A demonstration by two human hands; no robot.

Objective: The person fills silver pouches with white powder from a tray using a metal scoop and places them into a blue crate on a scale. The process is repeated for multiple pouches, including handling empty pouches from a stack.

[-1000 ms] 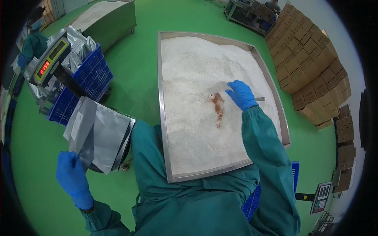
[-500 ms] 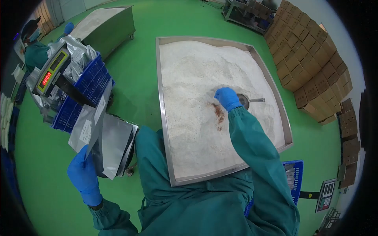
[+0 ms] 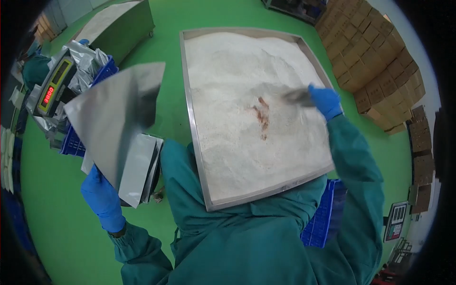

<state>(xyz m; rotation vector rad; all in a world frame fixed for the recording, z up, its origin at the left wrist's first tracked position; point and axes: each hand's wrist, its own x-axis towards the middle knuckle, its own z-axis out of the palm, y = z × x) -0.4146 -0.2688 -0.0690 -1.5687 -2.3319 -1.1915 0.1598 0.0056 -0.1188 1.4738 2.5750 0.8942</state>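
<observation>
My left hand [image 3: 101,197], in a blue glove, is closed on the lower edge of a silver foil bag [image 3: 114,109] that stands up above it. Beside that hand lies a stack of foil bags [image 3: 137,171]. My right hand [image 3: 327,101], also gloved in blue, grips the handle of a metal scoop [image 3: 297,97], blurred by motion, over the white powder [image 3: 228,147]. This powder fills a large steel tray [image 3: 191,114] in front of me. A reddish-brown patch of powder [image 3: 261,118] lies on the white near the middle.
Left, a scale display [image 3: 54,85] stands before a blue basket [image 3: 72,143] of filled foil bags. Another person [image 3: 35,71] is behind it, near a second powder bin [image 3: 126,35]. Cardboard boxes [image 3: 380,61] are stacked right; a blue basket [image 3: 316,221] sits by my right side.
My right hand has moved right and taken hold of the scoop, which was lying in the powder. The foil bag in my left hand has swung upright and spread out.
</observation>
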